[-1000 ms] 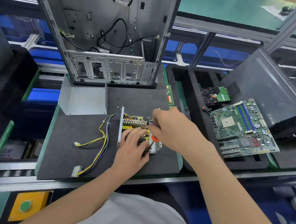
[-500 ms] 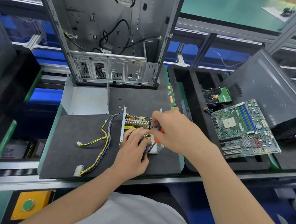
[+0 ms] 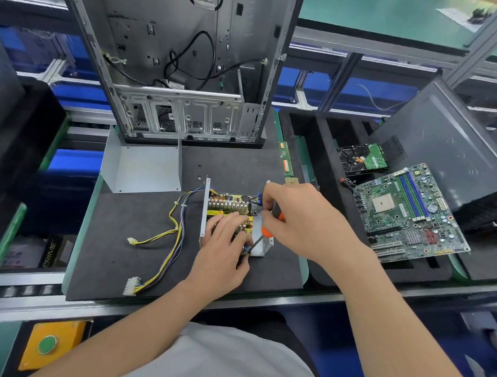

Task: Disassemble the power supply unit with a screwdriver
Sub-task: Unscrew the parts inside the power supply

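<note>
**Item: power supply unit, part-stripped.** It lies on the black-matted table, near-centre, directly in front of the person. The lid is off, leaving the yellow circuit board and its row of heat-sink fins exposed. The metal end plate stands upright on the left side.

**Wire harness.** Yellow, black and blue leads trail out to the left across the table and end in white plugs.

**Bent metal cover.** Set down just beyond the unit, to the far left of it.

**Left grip.** Spread wide, fingers laid flat on the board and pressing the unit down. The thumb sits just beside the tool's tip.

**Right grip.** Wrapped tight round the orange-and-black handle of the screwdriver. The shaft slants down and left to the unit's near right corner.

**Step in hand, as I judge it.** A fixing at that near right corner is being worked, probably one holding the board to its tray. The screw head itself is hidden behind the thumb.

**Next move calls for.** Keep the tip seated square and the unit pinned so it cannot skid on the mat. Once the screw is free, lift it clear before trying the board.

**Also present.** Gutted computer case, far centre. Motherboard and hard drive, on the tray to the right.
</note>
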A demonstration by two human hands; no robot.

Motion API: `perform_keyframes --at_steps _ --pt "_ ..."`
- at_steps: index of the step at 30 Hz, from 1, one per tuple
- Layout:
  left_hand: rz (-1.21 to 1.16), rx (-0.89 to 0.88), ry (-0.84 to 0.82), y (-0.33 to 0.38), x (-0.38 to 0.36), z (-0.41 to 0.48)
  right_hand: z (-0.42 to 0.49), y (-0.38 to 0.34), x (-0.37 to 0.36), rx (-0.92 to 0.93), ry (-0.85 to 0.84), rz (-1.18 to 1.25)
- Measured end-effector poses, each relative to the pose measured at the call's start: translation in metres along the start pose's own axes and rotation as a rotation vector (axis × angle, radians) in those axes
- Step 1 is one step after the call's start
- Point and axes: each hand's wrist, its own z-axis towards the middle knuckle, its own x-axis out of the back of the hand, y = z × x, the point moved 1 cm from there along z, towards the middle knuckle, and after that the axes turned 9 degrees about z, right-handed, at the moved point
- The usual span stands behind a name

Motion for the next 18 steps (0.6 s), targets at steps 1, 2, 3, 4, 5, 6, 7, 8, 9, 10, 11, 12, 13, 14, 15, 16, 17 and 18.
perform_keyframes --at_steps 1,2,3,4,5,6,7,8,9,10,11,12,13,14,15,16,17,18 --pt "0.001 0.000 0.000 0.0001 0.0002 0.0000 0.0000 0.0000 -0.0015 -0.005 -0.003 0.005" --pt "0.000 0.001 0.001 0.0000 0.0004 0.0000 -0.0001 0.0000 -0.0030 -0.011 -0.006 0.007" --pt "-0.001 0.001 0.001 -0.0001 0.0007 -0.0001 -0.0003 0.0001 -0.0045 -0.018 -0.009 0.007" --pt "-0.002 0.001 0.000 -0.0001 0.0010 -0.0001 -0.0007 0.0003 -0.0057 -0.026 -0.011 0.006" --pt "-0.003 0.002 -0.002 0.0001 0.0014 0.0000 -0.0009 0.0006 -0.0064 -0.032 -0.015 0.005" --pt "-0.002 0.002 -0.008 0.0003 0.0017 -0.0001 -0.0011 0.0008 -0.0070 -0.034 -0.019 0.005" --pt "-0.002 0.004 -0.013 0.0005 0.0020 -0.0001 -0.0012 0.0009 -0.0072 -0.033 -0.023 0.006" --pt "-0.001 0.006 -0.018 0.0006 0.0022 -0.0001 -0.0015 0.0008 -0.0072 -0.031 -0.027 0.004" --pt "0.000 0.008 -0.021 0.0005 0.0024 -0.0002 -0.0017 0.0007 -0.0070 -0.029 -0.029 -0.002" --pt "0.000 0.009 -0.024 0.0006 0.0027 -0.0003 -0.0019 0.0007 -0.0067 -0.029 -0.029 -0.008" --pt "0.000 0.009 -0.024 0.0006 0.0029 -0.0003 -0.0023 0.0010 -0.0063 -0.030 -0.027 -0.015" --pt "0.001 0.009 -0.024 0.0004 0.0029 -0.0002 -0.0027 0.0013 -0.0058 -0.032 -0.023 -0.018" --pt "0.004 0.009 -0.026 0.0003 0.0029 0.0000 -0.0030 0.0017 -0.0054 -0.032 -0.021 -0.020" --pt "0.009 0.009 -0.028 0.0003 0.0030 0.0001 -0.0033 0.0020 -0.0049 -0.031 -0.019 -0.018" --pt "0.012 0.011 -0.032 0.0003 0.0029 0.0002 -0.0034 0.0022 -0.0046 -0.032 -0.020 -0.013" --pt "0.014 0.012 -0.035 0.0005 0.0026 0.0002 -0.0034 0.0023 -0.0043 -0.034 -0.021 -0.006" --pt "0.014 0.012 -0.037 0.0005 0.0024 0.0001 -0.0035 0.0024 -0.0043 -0.037 -0.022 -0.001" --pt "0.014 0.011 -0.037 0.0004 0.0020 0.0000 -0.0035 0.0023 -0.0046 -0.039 -0.023 0.003"
